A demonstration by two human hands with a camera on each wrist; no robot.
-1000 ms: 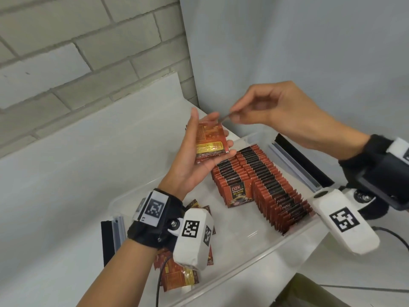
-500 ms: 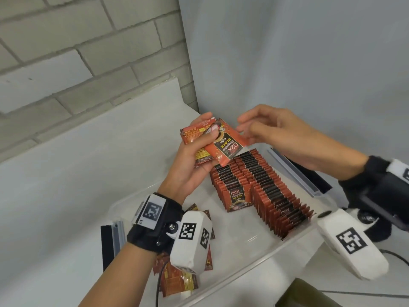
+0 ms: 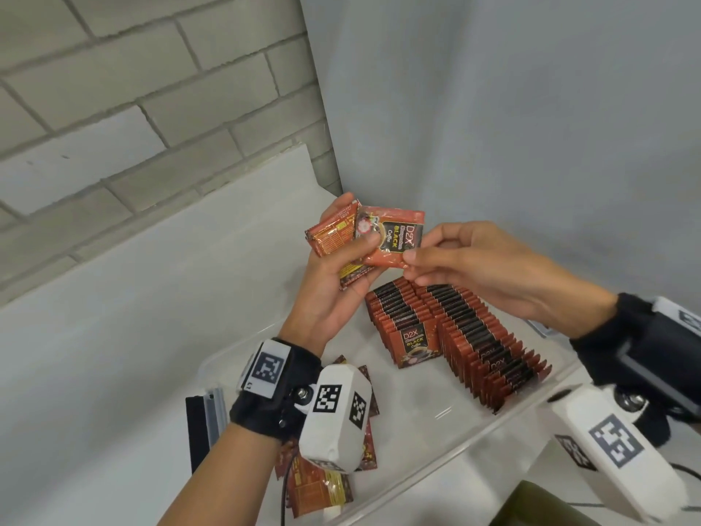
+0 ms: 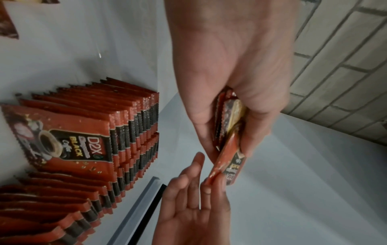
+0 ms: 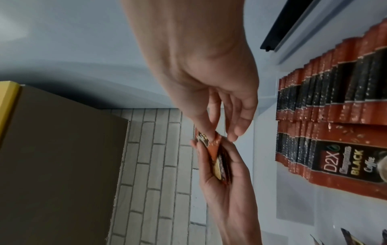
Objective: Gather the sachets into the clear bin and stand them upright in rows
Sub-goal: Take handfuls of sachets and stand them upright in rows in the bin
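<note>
1. The white desk [image 3: 132,336] meets a brick wall and carries the clear bin [image 3: 447,446] at its far right corner.
2. Inside the bin, two rows of sachets [image 3: 459,336] stand upright along the far side; loose sachets [image 3: 322,484] lie flat at the near left end, partly hidden by the left wrist.
3. The left hand [image 3: 333,294], raised above the bin, grips a small stack of sachets [image 3: 333,237] between thumb and fingers.
4. The right hand [image 3: 474,267] pinches the corner of one front-facing sachet [image 3: 394,237] with thumb and forefinger, its other fingers loose; that sachet rests against the stack.
</note>
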